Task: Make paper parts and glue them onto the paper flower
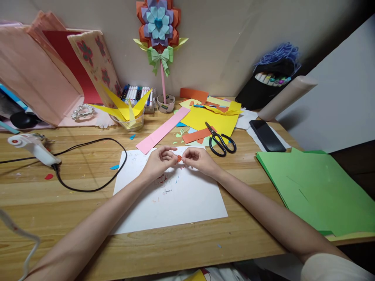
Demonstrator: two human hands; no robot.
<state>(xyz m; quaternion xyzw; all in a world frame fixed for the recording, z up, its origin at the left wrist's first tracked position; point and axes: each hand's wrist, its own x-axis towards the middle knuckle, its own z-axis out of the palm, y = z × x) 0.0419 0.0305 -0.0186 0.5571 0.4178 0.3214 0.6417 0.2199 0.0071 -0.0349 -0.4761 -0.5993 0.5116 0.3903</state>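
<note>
Between the fingertips of both hands is a small orange piece of paper [179, 158], its shape mostly covered by the fingers. My left hand [160, 160] pinches it from the left, and my right hand [199, 160] pinches it from the right. Both hands are just above a white sheet of paper [187, 207] marked with coloured scribbles and specks. Beyond my right hand lie black-handled scissors [220, 140], blades pointing away. A pink paper strip [162, 130] rests slantwise past my left hand.
A hot glue gun [33, 148] with a looping black cord lies left. Yellow paper [215, 119] and scraps are behind. A paper flower [158, 25] stands in a tape roll [166, 103]. Right are a phone [267, 135], green sheets [319, 191] and a black pen bag [258, 93].
</note>
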